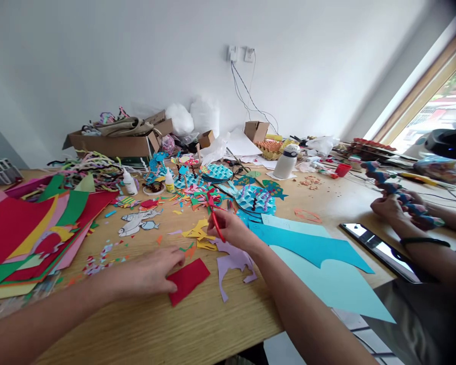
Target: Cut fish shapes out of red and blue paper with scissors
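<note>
My left hand point(152, 271) rests low over the wooden table, thumb and fingers apart, at the left edge of a small red paper piece point(190, 281). The thumb touches or nearly touches that edge. Red scissors point(218, 226) are gripped in my right hand point(233, 232), tilted up and away from me; the blades are hard to make out. Beneath and in front of this hand lie a cut purple paper scrap point(230, 261) and yellow paper scraps point(197, 230).
Coloured sheets point(19, 228) are piled at left. Glue bottles point(129, 182), paper fish cutouts point(139, 223) and blue paper decorations point(254, 200) stand beyond. Blue sheets point(311, 243) overhang the front edge. At right, another person's hands point(389, 210) hold a painted strip beside a tablet point(380, 251).
</note>
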A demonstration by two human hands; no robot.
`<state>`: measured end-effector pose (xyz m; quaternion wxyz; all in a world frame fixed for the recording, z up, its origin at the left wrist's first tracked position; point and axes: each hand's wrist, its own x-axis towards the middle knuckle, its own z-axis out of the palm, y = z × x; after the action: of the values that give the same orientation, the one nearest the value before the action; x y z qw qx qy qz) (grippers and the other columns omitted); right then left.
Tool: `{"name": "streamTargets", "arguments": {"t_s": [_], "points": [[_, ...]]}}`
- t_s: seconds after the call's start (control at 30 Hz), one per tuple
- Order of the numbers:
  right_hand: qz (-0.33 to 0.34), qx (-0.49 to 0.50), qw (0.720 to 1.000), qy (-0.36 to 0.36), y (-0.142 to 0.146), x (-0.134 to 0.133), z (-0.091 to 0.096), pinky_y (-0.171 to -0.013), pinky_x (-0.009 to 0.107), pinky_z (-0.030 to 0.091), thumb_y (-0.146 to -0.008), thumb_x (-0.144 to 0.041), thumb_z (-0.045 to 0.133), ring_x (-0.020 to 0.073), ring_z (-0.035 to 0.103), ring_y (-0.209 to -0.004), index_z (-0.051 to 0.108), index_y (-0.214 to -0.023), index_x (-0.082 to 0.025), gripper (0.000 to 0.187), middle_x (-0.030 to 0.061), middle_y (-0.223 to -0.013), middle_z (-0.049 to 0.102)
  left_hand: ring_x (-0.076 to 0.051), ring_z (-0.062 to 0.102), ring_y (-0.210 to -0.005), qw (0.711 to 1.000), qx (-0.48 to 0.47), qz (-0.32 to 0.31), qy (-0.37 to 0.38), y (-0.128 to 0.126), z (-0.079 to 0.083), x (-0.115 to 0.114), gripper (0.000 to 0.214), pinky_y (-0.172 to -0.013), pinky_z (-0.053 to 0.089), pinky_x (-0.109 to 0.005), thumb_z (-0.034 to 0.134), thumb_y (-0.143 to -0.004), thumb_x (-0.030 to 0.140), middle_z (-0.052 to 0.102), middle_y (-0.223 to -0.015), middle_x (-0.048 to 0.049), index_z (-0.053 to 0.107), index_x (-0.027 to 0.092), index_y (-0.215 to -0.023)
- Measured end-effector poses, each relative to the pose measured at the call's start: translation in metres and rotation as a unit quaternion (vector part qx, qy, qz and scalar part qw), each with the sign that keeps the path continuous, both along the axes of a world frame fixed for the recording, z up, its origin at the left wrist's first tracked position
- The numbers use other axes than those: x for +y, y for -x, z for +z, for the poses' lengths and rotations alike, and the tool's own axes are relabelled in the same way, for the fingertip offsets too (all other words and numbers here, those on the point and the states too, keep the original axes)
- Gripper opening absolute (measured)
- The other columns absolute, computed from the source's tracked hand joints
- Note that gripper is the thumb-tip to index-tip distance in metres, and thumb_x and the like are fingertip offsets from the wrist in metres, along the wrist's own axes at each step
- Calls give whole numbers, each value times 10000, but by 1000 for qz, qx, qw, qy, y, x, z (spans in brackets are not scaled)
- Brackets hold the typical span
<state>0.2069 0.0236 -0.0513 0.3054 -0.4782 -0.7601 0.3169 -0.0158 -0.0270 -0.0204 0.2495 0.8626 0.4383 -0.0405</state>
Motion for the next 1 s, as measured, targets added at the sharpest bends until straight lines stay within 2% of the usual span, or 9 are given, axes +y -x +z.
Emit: {"name": "streamTargets", "arguments": {"t_s": [0.1, 0.2, 0.27, 0.37, 0.5, 0.7, 0.83, 0.93, 1.0], "points": [[65, -81, 995, -1, 9, -14, 6, -491, 193, 287, -660, -175, 633, 89, 437, -546, 544, -738, -175, 119, -34, -639, 542, -260, 569, -956, 1000, -12, 8, -4, 3, -9, -17, 309, -793, 425, -347, 563, -658, 256, 602, -1035, -76, 583, 210, -963], [97, -162, 982, -13, 20, -26, 9, -490, 214, 242, -678, -179, 599, 98, 406, -545, 549, -716, -175, 63, -18, -621, 524, -268, 555, -982, 999, -21, 13, -36, 5, -19, -24, 352, -828, 423, -374, 570, -675, 278, 589, -1064, -83, 581, 221, -1023], [104, -209, 972, -12, 26, -31, 10, -494, 225, 233, -690, -193, 580, 114, 426, -560, 565, -767, -175, 80, 6, -649, 549, -275, 550, -983, 998, -21, 14, -56, 6, -24, -27, 324, -834, 426, -390, 567, -696, 298, 587, -1053, -91, 594, 210, -1007], [101, -266, 959, 0, 34, -37, 13, -500, 235, 236, -684, -205, 582, 148, 496, -609, 580, -885, -175, 204, 45, -724, 607, -285, 547, -990, 996, -19, 21, -79, 7, -29, -31, 289, -845, 427, -413, 548, -735, 308, 587, -1059, -108, 603, 191, -993], [91, -303, 948, 10, 40, -42, 18, -515, 245, 249, -697, -192, 556, 193, 564, -709, 576, -954, -165, 259, 86, -855, 650, -271, 543, -999, 994, -23, 29, -100, 6, -31, -35, 248, -855, 429, -401, 521, -774, 292, 594, -1056, -96, 604, 204, -990], [81, -302, 948, 61, 43, -43, 21, -510, 239, 281, -673, -181, 562, 200, 571, -704, 587, -928, -168, 257, 86, -848, 652, -265, 545, -1010, 992, -35, 42, -113, 8, -39, -38, 252, -864, 431, -399, 503, -784, 235, 600, -1093, -92, 607, 212, -1012], [93, -258, 957, 88, 39, -38, 15, -522, 228, 293, -652, -159, 572, 162, 530, -661, 592, -828, -171, 177, 56, -777, 630, -261, 551, -1034, 984, -124, 90, -87, 15, -42, -35, 316, -882, 430, -384, 515, -761, 213, 605, -1128, -87, 596, 224, -1066], [107, -194, 969, 105, 32, -32, 12, -535, 215, 303, -643, -132, 574, 123, 487, -631, 561, -717, -162, 81, 17, -703, 591, -243, 590, -942, 954, -244, 172, -33, 23, -34, -26, 241, -797, 469, -340, 557, -743, 270, 650, -1011, -59, 620, 239, -973], [109, -140, 977, 120, 26, -29, 14, -533, 200, 315, -635, -118, 577, 102, 470, -612, 535, -704, -158, 90, -7, -681, 561, -227, 601, -861, 910, -334, 244, 5, 30, -25, -20, 176, -723, 481, -313, 587, -730, 329, 660, -888, -46, 627, 231, -871]]}}
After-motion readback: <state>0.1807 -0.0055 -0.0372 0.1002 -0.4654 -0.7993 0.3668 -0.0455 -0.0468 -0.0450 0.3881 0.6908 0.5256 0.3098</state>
